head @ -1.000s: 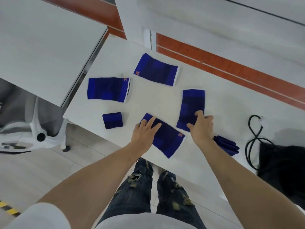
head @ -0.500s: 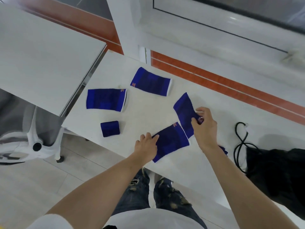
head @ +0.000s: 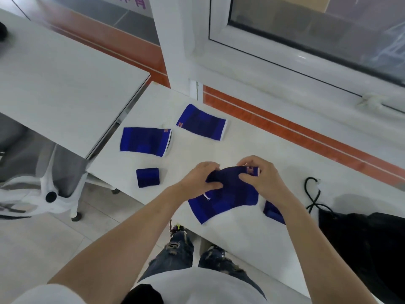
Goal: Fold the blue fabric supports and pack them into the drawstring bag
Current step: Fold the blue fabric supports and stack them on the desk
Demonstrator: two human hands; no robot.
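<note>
Both hands hold one blue fabric support (head: 229,179) just above the white table (head: 241,150). My left hand (head: 202,176) pinches its left end and my right hand (head: 259,174) pinches the right end by the orange logo. Under it lies another blue support (head: 221,205), flat near the table's front edge. Two more flat supports lie further back, one at the left (head: 144,141) and one behind it (head: 201,121). A small folded support (head: 147,177) sits at the front left. Another folded one (head: 274,211) shows under my right forearm. The black drawstring bag (head: 359,238) lies at the right, its cord (head: 313,194) looped on the table.
A second white table (head: 54,80) stands to the left with a gap between the two. A white office chair (head: 43,194) sits below that table. A window sill and frame (head: 285,69) run along the far edge.
My right hand lifted the support it was dragging and my left hand left the lower support to take its other end. The camera view tilted upward.
</note>
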